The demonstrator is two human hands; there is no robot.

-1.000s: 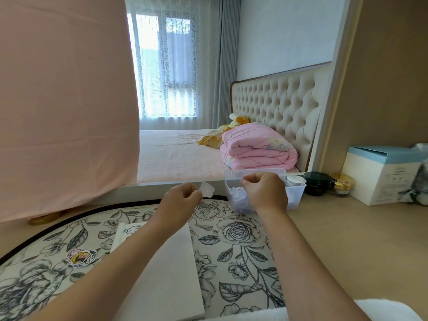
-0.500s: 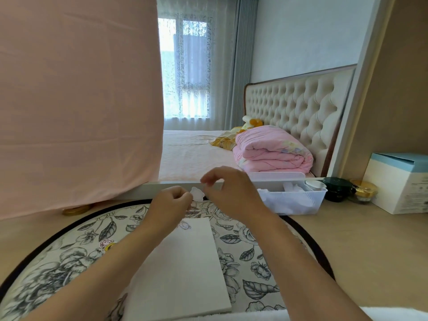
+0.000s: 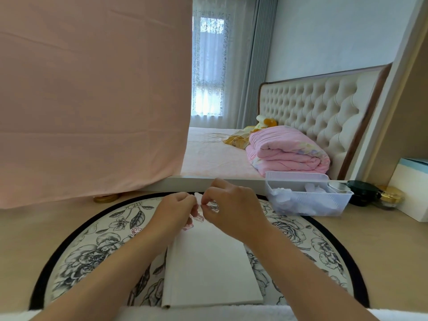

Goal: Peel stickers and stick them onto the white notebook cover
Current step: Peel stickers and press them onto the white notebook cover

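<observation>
Floral mat carries the closed white notebook, nearest the viewer. Above the notebook's far edge, the left hand and right hand both pinch one small sticker between fingertips. Peeling seems the step in hand; next the backing must come free and the sticker be pressed on bare cover. Right of the notebook and farther stands a bin; beyond, a bed
</observation>
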